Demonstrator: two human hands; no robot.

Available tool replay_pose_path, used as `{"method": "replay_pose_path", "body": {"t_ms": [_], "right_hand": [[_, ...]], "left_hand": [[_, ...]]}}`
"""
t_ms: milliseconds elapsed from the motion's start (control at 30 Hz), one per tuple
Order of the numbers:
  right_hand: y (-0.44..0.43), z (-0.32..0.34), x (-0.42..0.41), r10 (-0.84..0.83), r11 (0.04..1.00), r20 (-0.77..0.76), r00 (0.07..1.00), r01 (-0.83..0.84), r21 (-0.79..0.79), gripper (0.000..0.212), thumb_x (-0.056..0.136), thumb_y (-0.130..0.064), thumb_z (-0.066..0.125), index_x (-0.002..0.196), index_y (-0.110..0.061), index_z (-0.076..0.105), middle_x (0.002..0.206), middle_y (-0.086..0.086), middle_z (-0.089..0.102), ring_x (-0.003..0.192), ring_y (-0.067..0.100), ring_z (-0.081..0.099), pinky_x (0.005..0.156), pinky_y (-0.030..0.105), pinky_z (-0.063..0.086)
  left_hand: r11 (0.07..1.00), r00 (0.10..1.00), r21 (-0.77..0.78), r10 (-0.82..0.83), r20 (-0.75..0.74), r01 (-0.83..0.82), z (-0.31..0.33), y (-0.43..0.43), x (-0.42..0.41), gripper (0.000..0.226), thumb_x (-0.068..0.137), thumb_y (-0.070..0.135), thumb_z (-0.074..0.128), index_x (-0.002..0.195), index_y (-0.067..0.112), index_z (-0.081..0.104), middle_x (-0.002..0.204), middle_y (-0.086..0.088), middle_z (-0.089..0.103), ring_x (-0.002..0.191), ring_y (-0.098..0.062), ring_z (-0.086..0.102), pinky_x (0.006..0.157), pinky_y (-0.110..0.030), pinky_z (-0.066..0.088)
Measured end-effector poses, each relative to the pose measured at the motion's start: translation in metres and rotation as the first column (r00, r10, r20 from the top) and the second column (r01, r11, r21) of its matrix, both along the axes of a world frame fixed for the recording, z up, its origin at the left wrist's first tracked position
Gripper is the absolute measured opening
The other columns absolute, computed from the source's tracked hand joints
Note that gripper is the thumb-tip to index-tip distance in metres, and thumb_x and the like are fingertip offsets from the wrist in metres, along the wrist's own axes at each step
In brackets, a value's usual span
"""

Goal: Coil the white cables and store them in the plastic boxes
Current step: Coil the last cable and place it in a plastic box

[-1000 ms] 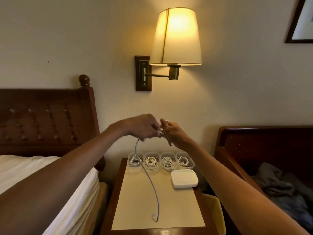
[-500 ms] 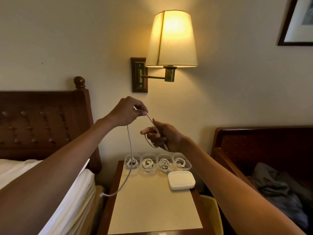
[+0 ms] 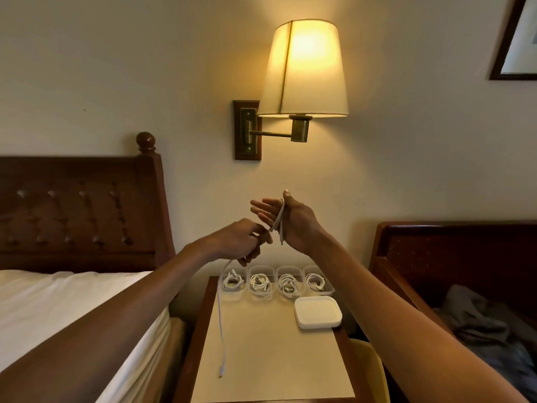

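Bed (image 3: pixel 58 303) left, lit wall lamp (image 3: pixel 305 68) above. Nightstand surface (image 3: pixel 270 362) below hands. Right hand (image 3: pixel 293 223) raised, palm up, fingers straight, slightly spread; white cable (image 3: pixel 220 324) looped across palm beside thumb. Left hand (image 3: pixel 236 242) just beside it, fingers curled, pinching same cable; tail hangs down onto surface. Four plastic boxes (image 3: pixel 261 267) in back row, coiled cable in each. White lid (image 3: pixel 317 312) in front of rightmost box.

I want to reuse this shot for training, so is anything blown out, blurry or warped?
In the head view the wall lamp glares near white at its shade's centre, the scene has a warm cast with dim lower corners, wide-angle distortion stretches both forearms, and the white cable and plastic boxes are soft but readable.
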State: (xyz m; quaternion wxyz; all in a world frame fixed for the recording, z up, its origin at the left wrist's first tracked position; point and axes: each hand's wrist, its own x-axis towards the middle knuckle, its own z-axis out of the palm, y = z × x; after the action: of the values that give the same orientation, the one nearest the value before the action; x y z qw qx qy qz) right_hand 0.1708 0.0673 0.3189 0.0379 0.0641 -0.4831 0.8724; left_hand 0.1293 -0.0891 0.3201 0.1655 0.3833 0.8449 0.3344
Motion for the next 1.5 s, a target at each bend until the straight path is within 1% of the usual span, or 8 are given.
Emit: {"method": "replay_pose_path", "body": {"t_ms": [100, 267, 400, 667, 867, 1167, 1333, 1500], "right_hand": [[0.003, -0.005, -0.009, -0.147, 0.987, -0.031, 0.989, 0.149, 0.065, 0.059, 0.106, -0.039, 0.021, 0.141, 0.007, 0.034, 0.142, 0.025, 0.047, 0.126, 0.036, 0.053, 0.103, 0.038, 0.044], [0.005, -0.011, -0.016, -0.334, 0.777, -0.084, 0.939, 0.325, 0.539, 0.056, 0.106, -0.038, 0.025, 0.135, 0.007, 0.042, 0.138, 0.023, 0.050, 0.116, 0.028, 0.058, 0.102, 0.039, 0.044], [0.004, -0.018, -0.008, -0.193, 0.644, -0.008, 0.981, 0.133, 0.753, 0.057, 0.107, -0.038, 0.023, 0.118, 0.008, 0.056, 0.105, 0.021, 0.068, 0.076, 0.018, 0.066, 0.068, 0.027, 0.050], [-0.007, -0.019, 0.002, 0.230, 0.760, 0.199, 0.953, -0.304, 0.575, 0.087, 0.098, -0.062, 0.006, 0.087, -0.001, 0.067, 0.056, 0.003, 0.052, 0.042, 0.009, 0.032, 0.041, 0.019, 0.026], [-0.002, -0.006, 0.000, 0.407, 0.874, 0.148, 0.901, -0.431, 0.223, 0.066, 0.103, -0.050, 0.021, 0.080, -0.005, 0.063, 0.050, -0.001, 0.043, 0.032, 0.004, 0.029, 0.035, 0.014, 0.025], [-0.006, 0.007, -0.005, -0.043, 0.994, -0.015, 0.999, 0.045, 0.104, 0.056, 0.103, -0.048, 0.027, 0.091, -0.007, 0.062, 0.087, 0.009, 0.069, 0.072, 0.017, 0.064, 0.069, 0.024, 0.050], [-0.008, -0.008, -0.019, -0.213, 0.891, -0.108, 0.971, 0.239, 0.386, 0.064, 0.104, -0.045, 0.021, 0.123, 0.003, 0.059, 0.132, 0.015, 0.060, 0.122, 0.027, 0.058, 0.107, 0.036, 0.042], [-0.003, -0.013, -0.017, -0.236, 0.826, -0.037, 0.971, 0.220, 0.519, 0.064, 0.105, -0.044, 0.020, 0.128, 0.004, 0.055, 0.136, 0.016, 0.056, 0.122, 0.028, 0.057, 0.103, 0.036, 0.045]], "left_hand": [[0.995, 0.994, -0.080, -0.051, 0.095, 0.059, 0.002, -0.006, 0.005, 0.027, 0.106, 0.016, 0.041, 0.113, 0.007, 0.066, 0.077, -0.009, 0.062, 0.067, -0.020, 0.061, 0.071, -0.035, 0.057], [0.984, 0.990, -0.115, -0.129, 0.060, 0.135, 0.023, -0.015, 0.009, 0.023, 0.100, 0.025, 0.057, 0.111, 0.007, 0.067, 0.073, -0.008, 0.064, 0.063, -0.021, 0.063, 0.067, -0.035, 0.059], [0.981, 0.957, -0.148, -0.158, -0.243, 0.125, 0.051, -0.018, 0.001, 0.021, 0.096, 0.027, 0.063, 0.104, 0.010, 0.072, 0.070, 0.003, 0.063, 0.063, -0.014, 0.062, 0.066, -0.032, 0.060], [0.997, 0.870, 0.051, -0.030, -0.491, 0.063, 0.062, -0.029, -0.046, 0.014, 0.085, 0.029, 0.075, 0.096, 0.021, 0.078, 0.088, 0.012, 0.071, 0.084, -0.005, 0.063, 0.073, -0.025, 0.047], [0.991, 0.856, 0.134, 0.082, -0.511, -0.015, 0.032, -0.041, -0.061, 0.016, 0.094, 0.014, 0.064, 0.105, 0.020, 0.075, 0.091, 0.008, 0.072, 0.087, -0.006, 0.063, 0.077, -0.029, 0.051], [0.994, 0.997, -0.082, 0.073, 0.009, -0.072, -0.005, -0.027, -0.024, 0.023, 0.106, 0.024, 0.043, 0.121, 0.022, 0.060, 0.081, -0.006, 0.059, 0.052, -0.011, 0.054, 0.051, -0.027, 0.051], [0.964, 0.998, -0.262, -0.058, -0.007, 0.055, 0.009, -0.011, 0.002, 0.033, 0.101, 0.005, 0.041, 0.129, 0.013, 0.056, 0.088, -0.008, 0.058, 0.065, -0.016, 0.052, 0.057, -0.029, 0.049], [0.915, 0.973, -0.379, -0.196, -0.120, 0.137, 0.039, -0.012, 0.021, 0.025, 0.099, 0.010, 0.046, 0.117, 0.004, 0.064, 0.090, -0.011, 0.063, 0.069, -0.015, 0.052, 0.057, -0.026, 0.046]]}}
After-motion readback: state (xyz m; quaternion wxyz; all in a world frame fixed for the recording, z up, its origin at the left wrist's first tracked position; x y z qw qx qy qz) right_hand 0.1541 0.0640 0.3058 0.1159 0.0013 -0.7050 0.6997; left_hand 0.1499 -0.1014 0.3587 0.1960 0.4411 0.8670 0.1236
